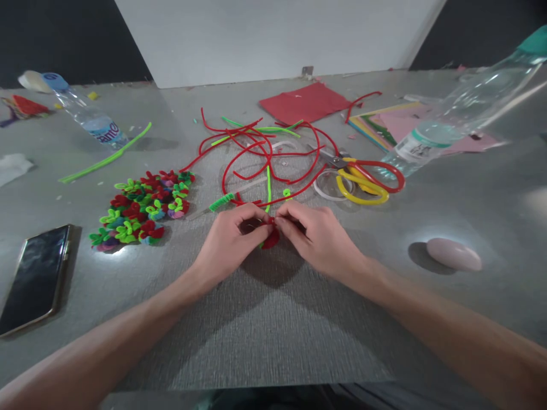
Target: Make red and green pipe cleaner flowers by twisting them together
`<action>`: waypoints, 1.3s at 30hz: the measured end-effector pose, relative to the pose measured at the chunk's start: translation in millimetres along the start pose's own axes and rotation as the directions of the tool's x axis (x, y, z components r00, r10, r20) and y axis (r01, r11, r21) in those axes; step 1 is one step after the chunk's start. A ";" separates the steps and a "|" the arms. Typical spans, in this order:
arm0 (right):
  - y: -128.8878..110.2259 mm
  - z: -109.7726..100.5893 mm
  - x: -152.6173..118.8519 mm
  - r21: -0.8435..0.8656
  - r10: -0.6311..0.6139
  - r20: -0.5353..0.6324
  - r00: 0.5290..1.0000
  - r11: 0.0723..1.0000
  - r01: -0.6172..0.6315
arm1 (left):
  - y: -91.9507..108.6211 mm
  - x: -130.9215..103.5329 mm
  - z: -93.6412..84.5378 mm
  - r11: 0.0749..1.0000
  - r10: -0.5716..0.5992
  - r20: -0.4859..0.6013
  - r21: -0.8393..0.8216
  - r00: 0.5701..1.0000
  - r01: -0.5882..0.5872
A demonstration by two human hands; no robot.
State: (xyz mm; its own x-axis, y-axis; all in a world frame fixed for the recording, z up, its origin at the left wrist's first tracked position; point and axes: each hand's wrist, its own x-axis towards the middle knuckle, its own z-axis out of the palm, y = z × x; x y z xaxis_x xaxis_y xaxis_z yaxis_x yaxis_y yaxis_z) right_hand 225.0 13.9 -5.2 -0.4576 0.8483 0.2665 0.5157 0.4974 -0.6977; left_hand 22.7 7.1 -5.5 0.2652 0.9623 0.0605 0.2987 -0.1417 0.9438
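Observation:
Near the middle of the table, my left hand [233, 233] and my right hand [318, 233] meet, fingertips pinched on a small red pipe-cleaner piece [270, 241]. Part of it hides behind the fingers, and a bit of green shows at its left edge. Just beyond the hands lie loose red pipe cleaners [245, 165] and a few green ones. A green pipe cleaner coil [222, 202], wound round a thin stick, rests beyond my left hand. To the left sits a cluster of finished red and green pipe-cleaner flowers [134, 212].
Yellow-and-red-handled scissors [363, 181] and a clear tape ring [333, 185] lie right of centre. A tall bottle [431, 136], coloured paper [397, 122] and a pink oval object [453, 254] are at right. At left are a phone [36, 279] and a small water bottle [92, 117].

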 end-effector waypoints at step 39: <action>-1.1 -9.1 6.7 0.366 0.099 0.087 0.991 0.922 -0.124 | 1.6 -1.8 -0.6 0.991 0.134 0.055 0.020 0.989 -0.136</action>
State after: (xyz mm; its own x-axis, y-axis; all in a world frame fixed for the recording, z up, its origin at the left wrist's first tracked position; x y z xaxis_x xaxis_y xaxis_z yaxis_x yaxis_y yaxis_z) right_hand 227.9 20.7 3.4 -0.4658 0.8741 0.1376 0.2674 0.2873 -0.9198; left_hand 22.2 5.3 -3.9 0.3532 0.9202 0.1687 0.2786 -0.2756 0.9200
